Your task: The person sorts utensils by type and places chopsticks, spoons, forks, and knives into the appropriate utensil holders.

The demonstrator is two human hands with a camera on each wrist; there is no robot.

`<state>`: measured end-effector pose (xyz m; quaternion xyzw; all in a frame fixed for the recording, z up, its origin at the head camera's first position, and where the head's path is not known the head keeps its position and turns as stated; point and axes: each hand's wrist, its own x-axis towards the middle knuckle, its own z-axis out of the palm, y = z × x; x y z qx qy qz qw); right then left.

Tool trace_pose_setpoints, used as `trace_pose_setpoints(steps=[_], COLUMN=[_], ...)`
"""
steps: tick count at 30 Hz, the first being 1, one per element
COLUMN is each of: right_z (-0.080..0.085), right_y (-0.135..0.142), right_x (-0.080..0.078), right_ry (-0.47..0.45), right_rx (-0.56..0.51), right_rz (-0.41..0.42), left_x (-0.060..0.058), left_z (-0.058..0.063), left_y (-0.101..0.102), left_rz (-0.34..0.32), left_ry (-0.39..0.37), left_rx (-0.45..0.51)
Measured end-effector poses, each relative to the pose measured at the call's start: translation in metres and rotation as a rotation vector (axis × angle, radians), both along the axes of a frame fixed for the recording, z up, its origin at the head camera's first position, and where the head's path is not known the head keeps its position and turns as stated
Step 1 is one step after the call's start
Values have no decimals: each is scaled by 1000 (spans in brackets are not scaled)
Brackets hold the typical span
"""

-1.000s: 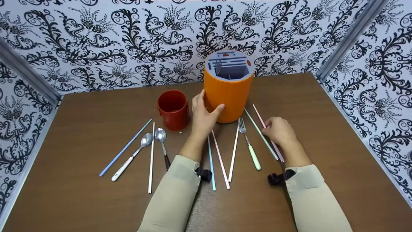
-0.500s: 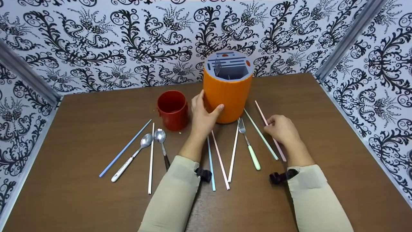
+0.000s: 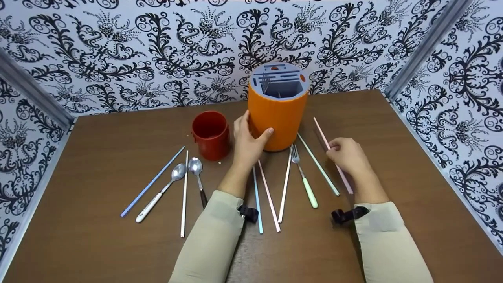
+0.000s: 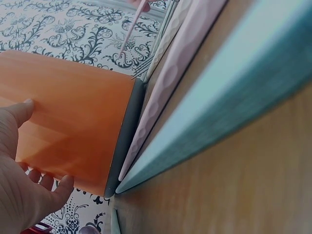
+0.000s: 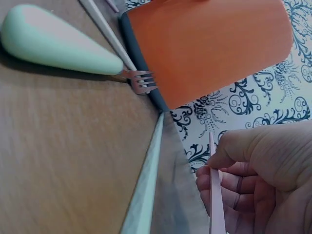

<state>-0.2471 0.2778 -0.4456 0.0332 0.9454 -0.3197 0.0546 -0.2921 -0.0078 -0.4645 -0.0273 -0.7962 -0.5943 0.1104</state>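
My right hand (image 3: 349,157) pinches a pink chopstick (image 3: 322,132) between thumb and fingers; in the right wrist view the chopstick (image 5: 216,204) points away past the fingertips. At the back, an upright orange utensil holder (image 3: 278,122) has a slotted grey top, with a fork (image 3: 265,83) standing in it. My left hand (image 3: 248,143) grips its lower left side, thumb across the front. A green chopstick (image 3: 318,165) and a green-handled fork (image 3: 309,192) lie between the hands, beside a white chopstick (image 3: 285,186).
Left of the holder stands a red cup (image 3: 214,147). A white-handled spoon (image 3: 151,206), a dark-handled spoon (image 3: 195,166), a blue chopstick (image 3: 153,181) and a white chopstick (image 3: 184,196) lie nearby. Another pink chopstick (image 3: 269,196) and a light blue one (image 3: 257,200) lie nearer the left forearm.
The right hand has moved slightly right and away from the body with the pink chopstick, which has separated from the green one. The left hand and holder have barely moved.
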Motion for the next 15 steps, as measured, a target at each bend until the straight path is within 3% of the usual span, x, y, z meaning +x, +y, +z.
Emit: trace_pose_setpoints(steps=[15], right_z=[7], right_y=[1], right_x=[0], right_ry=[106], right_rx=[-104], right_rz=[-18], left_x=[0], left_z=[-1], left_y=[0], left_rz=[4], left_ry=[13], left_rx=[-2])
